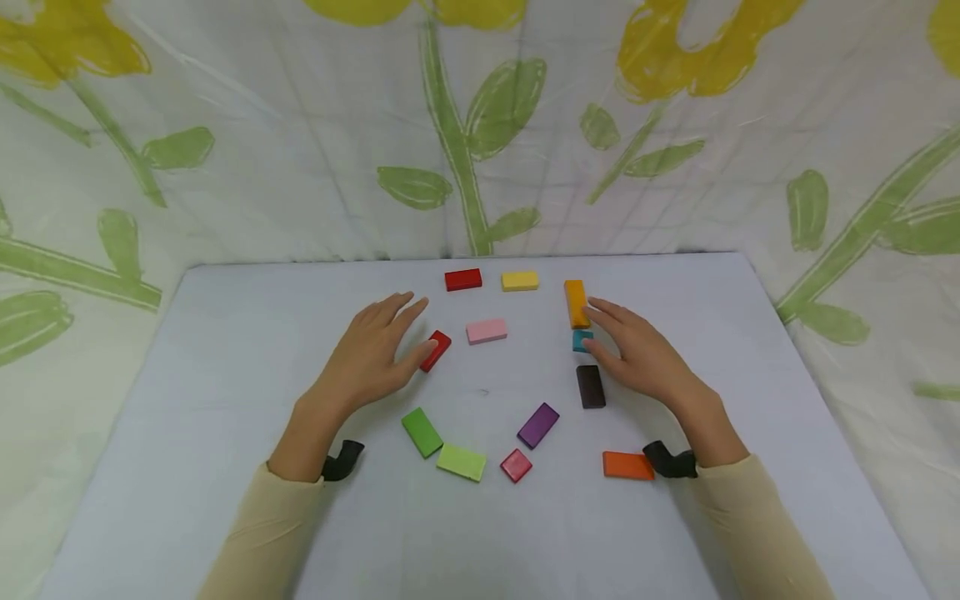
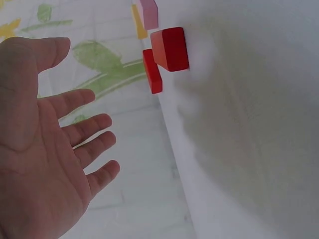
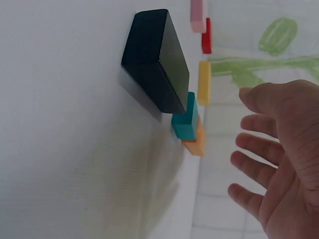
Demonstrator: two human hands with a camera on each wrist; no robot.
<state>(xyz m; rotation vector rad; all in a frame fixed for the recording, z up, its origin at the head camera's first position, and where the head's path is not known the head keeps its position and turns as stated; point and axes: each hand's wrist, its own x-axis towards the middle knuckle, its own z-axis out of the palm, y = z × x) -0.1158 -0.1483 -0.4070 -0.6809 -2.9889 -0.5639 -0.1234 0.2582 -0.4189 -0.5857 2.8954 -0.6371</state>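
Two bare hands above a white counter point(image 1: 480, 542), with small rectangular blocks set out around and between the fingers. The left hand point(image 1: 371, 354) has its fingers extended and spread, thumb apart, holding nothing. The slanted red block point(image 1: 438, 351) lies under the left thumb tip in the head view; the left wrist view shows the two apart. The right hand point(image 1: 641, 354) likewise has its fingers spread and grips nothing. The amber block point(image 1: 577, 303) lies just beside its forefinger, and the small blue block point(image 1: 580, 341) by its thumb tip; in the right wrist view a gap separates these fingers from both. Whether amber and blue touch cannot be told. The black block point(image 1: 591, 387) rests on the wearer's side of the right thumb.

Between the two sets of fingers lies the pink block point(image 1: 487, 331); farther out than the fingertips are the second red block point(image 1: 463, 279) and the yellow block point(image 1: 520, 281). Nearer the wearer than the fingers lie the green block point(image 1: 422, 432), lime block point(image 1: 461, 462), purple block point(image 1: 538, 426) and small crimson block point(image 1: 516, 466). The orange block point(image 1: 628, 466), behind the right fingers, is partly covered by the black fitting point(image 1: 671, 460) at that wrist. Beyond all fingers hangs a flower-patterned cloth point(image 1: 300, 167).
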